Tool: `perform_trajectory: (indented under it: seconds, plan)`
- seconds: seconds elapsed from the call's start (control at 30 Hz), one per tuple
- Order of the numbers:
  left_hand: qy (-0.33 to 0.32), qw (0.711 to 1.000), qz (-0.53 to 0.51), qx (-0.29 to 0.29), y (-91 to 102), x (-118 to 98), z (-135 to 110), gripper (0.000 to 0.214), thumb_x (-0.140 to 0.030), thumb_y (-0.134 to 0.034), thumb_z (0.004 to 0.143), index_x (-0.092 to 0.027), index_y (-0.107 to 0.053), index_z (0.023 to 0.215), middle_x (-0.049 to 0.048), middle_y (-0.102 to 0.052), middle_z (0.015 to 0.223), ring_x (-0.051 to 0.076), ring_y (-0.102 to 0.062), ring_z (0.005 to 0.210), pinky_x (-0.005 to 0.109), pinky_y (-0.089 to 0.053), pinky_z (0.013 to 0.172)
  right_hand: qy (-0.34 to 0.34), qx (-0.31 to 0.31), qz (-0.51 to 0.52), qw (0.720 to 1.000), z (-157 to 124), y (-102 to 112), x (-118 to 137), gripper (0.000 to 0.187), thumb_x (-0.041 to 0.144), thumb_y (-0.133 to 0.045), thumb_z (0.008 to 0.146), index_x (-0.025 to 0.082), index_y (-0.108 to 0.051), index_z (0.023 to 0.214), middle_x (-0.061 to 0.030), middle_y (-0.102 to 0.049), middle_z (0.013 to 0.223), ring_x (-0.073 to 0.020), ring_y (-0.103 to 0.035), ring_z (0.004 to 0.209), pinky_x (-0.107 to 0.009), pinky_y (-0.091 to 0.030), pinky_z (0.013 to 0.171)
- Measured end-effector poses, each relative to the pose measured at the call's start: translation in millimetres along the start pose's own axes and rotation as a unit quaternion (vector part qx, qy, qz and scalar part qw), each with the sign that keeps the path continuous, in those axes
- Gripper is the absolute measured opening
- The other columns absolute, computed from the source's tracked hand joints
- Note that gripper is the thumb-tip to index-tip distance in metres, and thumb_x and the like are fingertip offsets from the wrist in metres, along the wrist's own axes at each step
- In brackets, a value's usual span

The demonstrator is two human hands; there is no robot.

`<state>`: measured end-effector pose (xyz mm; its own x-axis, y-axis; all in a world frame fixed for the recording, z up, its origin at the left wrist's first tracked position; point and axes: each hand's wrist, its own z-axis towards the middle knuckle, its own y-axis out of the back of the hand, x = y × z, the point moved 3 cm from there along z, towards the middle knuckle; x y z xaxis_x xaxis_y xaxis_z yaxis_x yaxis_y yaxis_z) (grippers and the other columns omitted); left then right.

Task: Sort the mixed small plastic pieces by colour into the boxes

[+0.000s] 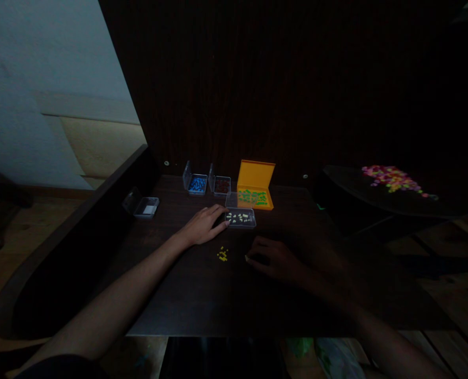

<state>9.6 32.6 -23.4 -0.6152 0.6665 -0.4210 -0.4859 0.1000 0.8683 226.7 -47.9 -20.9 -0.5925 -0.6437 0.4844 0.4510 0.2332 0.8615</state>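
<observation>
My left hand (205,225) grips the left end of a small clear plastic box (253,225), thumb on the near side and fingers on the far side. Pale pieces are scattered inside it, and its clear lid (231,199) stands open at the back. My right hand (275,258) is over the table, to the right of a loose group of small yellow pieces (222,255). Its fingers are curled with the tips together; whether a piece is between them is too dark to see.
Behind the clear box stands an open orange box (256,173) with green pieces. Small clear boxes hold blue pieces (197,184) and dark red pieces (222,186). Another open clear box (146,207) sits at left. Colourful pieces (394,178) lie on a dark surface at right.
</observation>
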Motion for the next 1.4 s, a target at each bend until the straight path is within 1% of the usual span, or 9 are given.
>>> perform_trajectory:
  seconds: [0.17,0.37,0.5,0.63,0.73,0.83,1.07,1.27,1.4]
  plan:
    - [0.005,1.000,-0.002,-0.001,0.3,0.4,-0.2,0.040,-0.046,-0.035,0.095,-0.021,-0.049,0.123,0.0092,-0.056,0.124,0.025,-0.055,0.115,0.042,-0.042,0.101,0.005,-0.001,-0.058,0.998,2.4,-2.5,1.9,0.013,0.026,-0.054,0.088,0.018,-0.063,0.092,-0.0048,-0.061,0.091,-0.0114,-0.059,0.070,-0.022,-0.045,0.061]
    - [0.004,1.000,0.001,0.002,1.3,-1.3,0.1,0.040,-0.045,-0.035,0.095,-0.020,-0.049,0.123,0.0093,-0.057,0.124,0.025,-0.055,0.115,0.042,-0.042,0.101,0.010,-0.014,-0.042,0.999,8.6,-0.6,0.6,0.011,0.027,-0.053,0.088,0.018,-0.059,0.092,-0.0044,-0.060,0.091,-0.0118,-0.059,0.072,-0.023,-0.045,0.062]
    - [0.004,1.000,-0.003,0.002,1.1,-1.3,0.0,0.041,-0.045,-0.036,0.095,-0.018,-0.049,0.124,0.0100,-0.056,0.124,0.025,-0.055,0.115,0.042,-0.042,0.101,0.005,-0.038,-0.024,0.999,25.2,17.2,-4.9,0.010,0.028,-0.054,0.088,0.018,-0.058,0.089,-0.0042,-0.059,0.089,-0.0132,-0.057,0.074,-0.024,-0.045,0.066]
    - [0.003,1.000,-0.008,-0.003,0.9,-0.8,-0.1,0.040,-0.045,-0.037,0.094,-0.019,-0.050,0.122,0.0098,-0.057,0.123,0.025,-0.055,0.114,0.042,-0.043,0.100,0.020,-0.074,-0.048,0.996,51.0,38.8,-16.8,0.011,0.028,-0.056,0.087,0.018,-0.059,0.088,-0.0044,-0.059,0.088,-0.0147,-0.055,0.077,-0.026,-0.043,0.069]
    - [0.003,1.000,-0.005,-0.002,1.4,-1.4,0.0,0.039,-0.044,-0.037,0.095,-0.020,-0.050,0.122,0.0096,-0.057,0.123,0.025,-0.056,0.113,0.042,-0.043,0.100,-0.002,-0.023,-0.057,0.998,70.6,43.0,-27.8,0.009,0.023,-0.058,0.083,0.018,-0.060,0.090,-0.0020,-0.058,0.084,-0.0129,-0.053,0.073,-0.024,-0.041,0.066]
    - [0.003,1.000,-0.001,0.005,1.9,-2.6,0.0,0.039,-0.044,-0.037,0.095,-0.019,-0.050,0.123,0.0099,-0.057,0.122,0.025,-0.056,0.113,0.042,-0.043,0.100,-0.014,0.028,-0.072,0.997,85.5,41.1,-34.4,0.008,0.020,-0.060,0.081,0.017,-0.062,0.087,-0.0003,-0.056,0.077,-0.0121,-0.050,0.068,-0.022,-0.037,0.062]
    - [-0.002,1.000,-0.003,0.000,0.8,-2.0,-0.1,0.038,-0.043,-0.038,0.095,-0.020,-0.048,0.124,0.0092,-0.056,0.122,0.024,-0.055,0.114,0.040,-0.043,0.100,-0.023,0.130,-0.034,0.991,99.8,38.6,-39.3,0.012,0.019,-0.054,0.082,0.015,-0.065,0.083,0.0025,-0.053,0.065,-0.0096,-0.045,0.057,-0.021,-0.032,0.057]
    - [0.002,1.000,-0.003,0.004,2.3,-3.4,-0.1,0.038,-0.044,-0.037,0.095,-0.020,-0.049,0.123,0.0086,-0.057,0.122,0.023,-0.056,0.113,0.041,-0.043,0.100,-0.022,0.131,-0.068,0.989,100.1,43.4,-36.5,0.015,0.018,-0.057,0.081,0.014,-0.067,0.091,0.0006,-0.057,0.069,-0.0106,-0.048,0.060,-0.021,-0.032,0.058]
    - [0.000,1.000,-0.009,0.003,1.9,-3.0,-0.1,0.037,-0.042,-0.033,0.097,-0.020,-0.050,0.122,0.0080,-0.057,0.120,0.023,-0.056,0.112,0.040,-0.042,0.100,-0.007,0.127,-0.067,0.990,97.3,44.4,-35.6,0.020,0.016,-0.054,0.084,0.015,-0.068,0.098,-0.0025,-0.064,0.078,-0.0122,-0.052,0.066,-0.022,-0.035,0.063]
